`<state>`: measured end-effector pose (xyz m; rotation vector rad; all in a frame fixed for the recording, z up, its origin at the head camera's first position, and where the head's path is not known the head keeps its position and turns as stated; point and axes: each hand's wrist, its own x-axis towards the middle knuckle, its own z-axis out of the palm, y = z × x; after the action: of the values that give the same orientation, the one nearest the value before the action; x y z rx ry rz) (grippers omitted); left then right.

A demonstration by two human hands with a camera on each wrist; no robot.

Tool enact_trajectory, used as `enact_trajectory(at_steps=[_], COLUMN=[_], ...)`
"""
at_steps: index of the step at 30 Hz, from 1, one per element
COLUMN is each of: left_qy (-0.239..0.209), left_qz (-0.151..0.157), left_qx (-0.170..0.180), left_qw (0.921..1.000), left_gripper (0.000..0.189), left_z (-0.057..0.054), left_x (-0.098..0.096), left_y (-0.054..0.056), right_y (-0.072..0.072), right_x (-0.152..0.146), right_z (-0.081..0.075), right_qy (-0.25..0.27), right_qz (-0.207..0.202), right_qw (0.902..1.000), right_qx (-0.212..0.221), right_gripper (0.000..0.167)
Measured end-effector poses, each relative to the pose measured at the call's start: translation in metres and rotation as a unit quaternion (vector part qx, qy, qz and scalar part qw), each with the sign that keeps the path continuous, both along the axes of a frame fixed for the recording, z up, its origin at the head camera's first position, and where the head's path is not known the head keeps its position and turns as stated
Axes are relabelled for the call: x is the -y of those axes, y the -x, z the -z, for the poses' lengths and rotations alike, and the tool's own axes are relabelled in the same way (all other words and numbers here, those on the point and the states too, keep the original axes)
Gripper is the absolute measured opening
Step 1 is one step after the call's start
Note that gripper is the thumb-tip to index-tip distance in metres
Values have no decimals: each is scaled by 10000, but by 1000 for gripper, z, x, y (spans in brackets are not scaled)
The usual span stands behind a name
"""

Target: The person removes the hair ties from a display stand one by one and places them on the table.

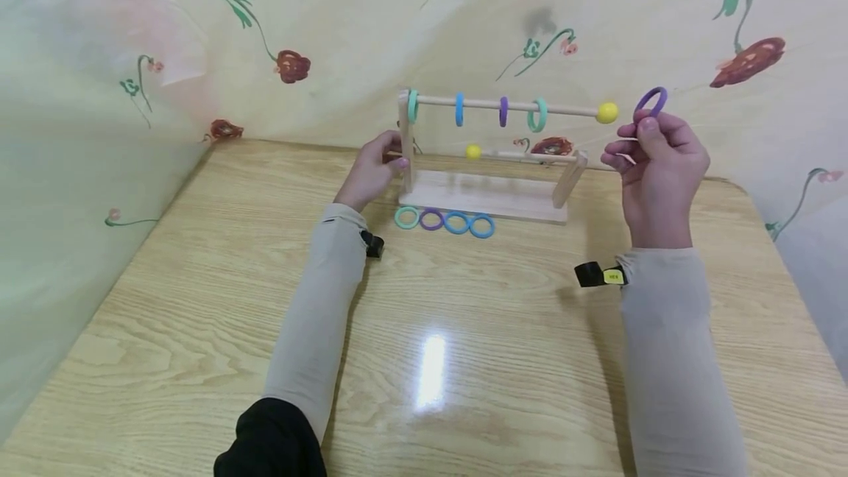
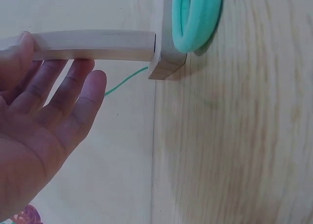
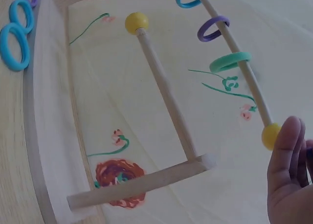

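Note:
My left hand (image 1: 372, 169) grips the left upright (image 2: 98, 44) of a wooden rack (image 1: 490, 196), thumb on one side and fingers on the other. Between thumb and fingertips, my right hand (image 1: 665, 168) pinches a purple ring (image 1: 652, 100) just right of the upper rod's yellow end ball (image 1: 606, 112). Along that upper rod (image 1: 433, 100) hang a green ring (image 1: 413, 106) by the upright, a blue ring (image 1: 459, 110), a purple ring (image 1: 503, 112) and another green ring (image 1: 537, 115). The lower rod (image 1: 526, 156) carries no rings. In the right wrist view the held ring is mostly cut off.
On the table (image 1: 265, 315), before the rack's base, lie a green ring (image 1: 407, 217), a purple ring (image 1: 431, 219) and two blue rings (image 1: 481, 226) in a row. The lower rod's yellow ball (image 1: 473, 152) points left. A flowered sheet (image 1: 358, 35) hangs behind.

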<state>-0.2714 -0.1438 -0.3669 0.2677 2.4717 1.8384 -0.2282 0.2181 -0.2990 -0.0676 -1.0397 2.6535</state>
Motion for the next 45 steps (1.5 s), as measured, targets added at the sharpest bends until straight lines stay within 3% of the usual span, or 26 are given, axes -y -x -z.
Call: enact_trajectory(at_steps=[3, 6, 8, 10, 12, 13, 16, 19, 22, 26, 28, 33, 37, 45], left_qy=[30, 33, 15, 20, 30, 39, 39, 22, 1, -27, -19, -8, 9, -85], left_qz=[-12, -19, -20, -32, -40, -41, -48, -50, -63, -68, -68, -59, -71, -31], left_qx=[-16, -45, -44, -18, 28, 45, 105, 142, 173, 180, 200, 202, 165, 178], left_qw=[10000, 10000, 10000, 10000, 10000, 10000, 9999, 9999, 9998, 9998, 9998, 9998, 9998, 9998], left_gripper=[33, 33, 32, 31, 31, 31, 31, 33, 34, 35, 35, 35, 34, 35], left_z=[0, 0, 0, -1, -1, -1, -1, -1, -1, 0, 0, -1, -1, -1], left_x=[1, 2, 3, 4, 5, 5, 6, 7, 7, 6, 6, 6, 6, 6], left_y=[0, 0, 0, -1, -1, -2, -2, -1, -1, -1, -1, -2, -3, -4], right_y=[-9, -18, -23, -27, -30, -31, -32, -29, -25, -21, -19, -17, -17, -17], right_x=[7, 12, 13, 13, 13, 12, 12, 13, 14, 17, 18, 23, 26, 30], right_z=[0, 3, 8, 12, 16, 18, 25, 32, 41, 55, 62, 71, 75, 81], right_qy=[-639, -1393, -2041, -2787, -3636, -4129, -5469, -6409, -6826, -7160, -7281, -7351, -7339, -7250], right_qz=[-186, -520, -803, -1138, -1456, -1569, -1900, -2217, -2571, -2777, -2808, -2991, -3072, -3126], right_qw=[9972, 9869, 9723, 9492, 9155, 8930, 8138, 7350, 6834, 6398, 6248, 6074, 6036, 6101], right_qx=[-338, -625, -814, -914, -919, -862, -499, -6, 302, 297, 250, 359, 516, 667], right_gripper=[24, 27, 25, 20, 15, 14, 15, 20, 20, 13, 10, 10, 13, 17])
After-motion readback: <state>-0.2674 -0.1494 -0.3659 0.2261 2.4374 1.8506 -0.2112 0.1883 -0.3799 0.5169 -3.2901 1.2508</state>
